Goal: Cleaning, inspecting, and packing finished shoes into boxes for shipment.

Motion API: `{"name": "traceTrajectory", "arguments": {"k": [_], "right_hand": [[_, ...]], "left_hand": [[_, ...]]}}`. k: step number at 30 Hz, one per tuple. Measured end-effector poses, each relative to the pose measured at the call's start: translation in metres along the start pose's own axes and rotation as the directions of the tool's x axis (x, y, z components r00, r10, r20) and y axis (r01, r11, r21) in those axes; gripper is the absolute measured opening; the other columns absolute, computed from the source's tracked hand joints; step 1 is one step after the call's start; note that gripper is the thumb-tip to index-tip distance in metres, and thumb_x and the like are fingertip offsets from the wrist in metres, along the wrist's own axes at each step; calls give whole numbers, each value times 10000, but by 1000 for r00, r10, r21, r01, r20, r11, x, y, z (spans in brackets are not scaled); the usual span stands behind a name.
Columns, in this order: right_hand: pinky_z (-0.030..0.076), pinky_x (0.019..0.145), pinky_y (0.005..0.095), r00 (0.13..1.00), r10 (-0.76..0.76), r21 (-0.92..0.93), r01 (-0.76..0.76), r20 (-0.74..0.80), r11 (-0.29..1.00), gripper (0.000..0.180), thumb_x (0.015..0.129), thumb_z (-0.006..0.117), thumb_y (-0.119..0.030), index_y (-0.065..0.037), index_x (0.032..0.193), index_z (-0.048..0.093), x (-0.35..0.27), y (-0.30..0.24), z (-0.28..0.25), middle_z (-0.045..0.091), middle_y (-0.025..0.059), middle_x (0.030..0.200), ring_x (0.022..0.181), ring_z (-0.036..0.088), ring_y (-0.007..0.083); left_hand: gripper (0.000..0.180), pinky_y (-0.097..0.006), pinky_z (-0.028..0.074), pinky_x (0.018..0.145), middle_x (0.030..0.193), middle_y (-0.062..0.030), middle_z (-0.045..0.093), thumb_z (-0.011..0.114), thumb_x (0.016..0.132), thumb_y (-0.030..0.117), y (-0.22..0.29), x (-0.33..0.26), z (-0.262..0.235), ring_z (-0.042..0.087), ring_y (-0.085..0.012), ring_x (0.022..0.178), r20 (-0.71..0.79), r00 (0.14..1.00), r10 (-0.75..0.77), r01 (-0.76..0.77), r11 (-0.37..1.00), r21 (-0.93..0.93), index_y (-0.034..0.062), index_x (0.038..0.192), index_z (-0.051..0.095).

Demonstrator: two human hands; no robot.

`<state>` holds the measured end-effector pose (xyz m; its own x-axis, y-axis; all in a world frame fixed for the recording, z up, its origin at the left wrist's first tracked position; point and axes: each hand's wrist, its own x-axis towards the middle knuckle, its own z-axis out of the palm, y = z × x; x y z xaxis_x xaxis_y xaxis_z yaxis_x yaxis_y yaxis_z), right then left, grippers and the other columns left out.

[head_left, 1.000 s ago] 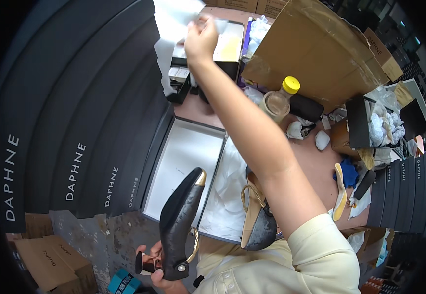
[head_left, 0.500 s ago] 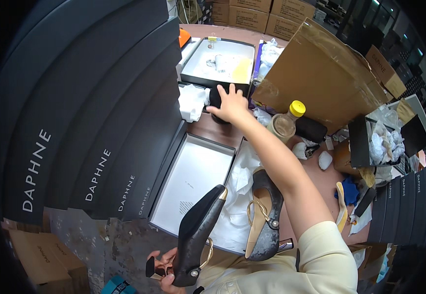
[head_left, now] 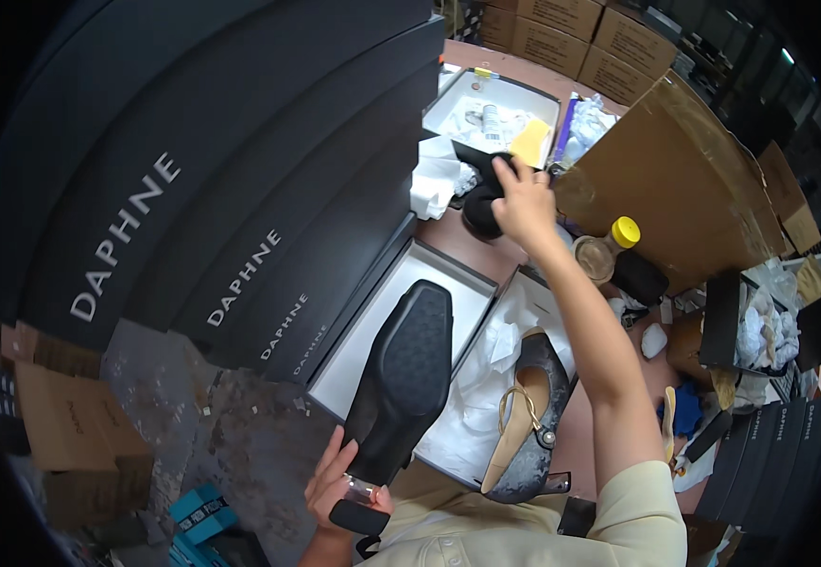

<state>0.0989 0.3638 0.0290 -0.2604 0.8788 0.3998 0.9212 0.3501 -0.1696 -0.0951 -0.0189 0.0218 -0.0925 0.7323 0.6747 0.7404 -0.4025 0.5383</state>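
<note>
My left hand (head_left: 339, 491) grips a high-heeled shoe (head_left: 408, 354) by its heel, black sole turned up toward me. The matching shoe (head_left: 531, 425), dark grey and mottled with a gold strap and pearl-like button, lies on white tissue paper (head_left: 458, 411) in an open shoebox. Reaching across the table, my right hand (head_left: 527, 203) has its fingers over a black rounded object (head_left: 503, 168), partly hidden by them. Just below sits another black round piece (head_left: 479, 213); whether the two are joined I cannot tell.
Stacked black shoeboxes (head_left: 231, 170) rise on the left. Beyond my right hand stands a tray-like box (head_left: 443, 118) with papers. A yellow-capped bottle (head_left: 599, 250) and a large cardboard piece (head_left: 665, 180) are to the right. Beneath the held shoe lies a shoebox lid or base (head_left: 401, 274).
The left hand's shoe has turned from side-on to sole up and moved over the box. My view has shifted left. The right hand stays at the black object, which now shows as two rounded parts.
</note>
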Motion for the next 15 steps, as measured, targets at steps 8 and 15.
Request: {"name": "traceTrajectory", "arguments": {"k": [8,15], "right_hand": [[424,760,328,732,-632,314,680,-253,663,590,647,575,-79,-163,1231,592,-176,-87,-157,535,73,1181,977,515,242],[364,619,306,760,-607,108,640,-232,761,461,642,618,-103,-174,1093,679,-184,-89,-166,512,23,952,767,491,184]], "left_hand": [[525,-398,516,857,1118,-244,568,732,670,194,8,13,10,557,-382,1045,-130,989,-73,72,997,-8,54,1050,398],[497,-414,456,916,1243,-273,391,689,658,145,37,26,7,560,-411,1075,-89,996,-23,27,999,41,24,1047,405]]}}
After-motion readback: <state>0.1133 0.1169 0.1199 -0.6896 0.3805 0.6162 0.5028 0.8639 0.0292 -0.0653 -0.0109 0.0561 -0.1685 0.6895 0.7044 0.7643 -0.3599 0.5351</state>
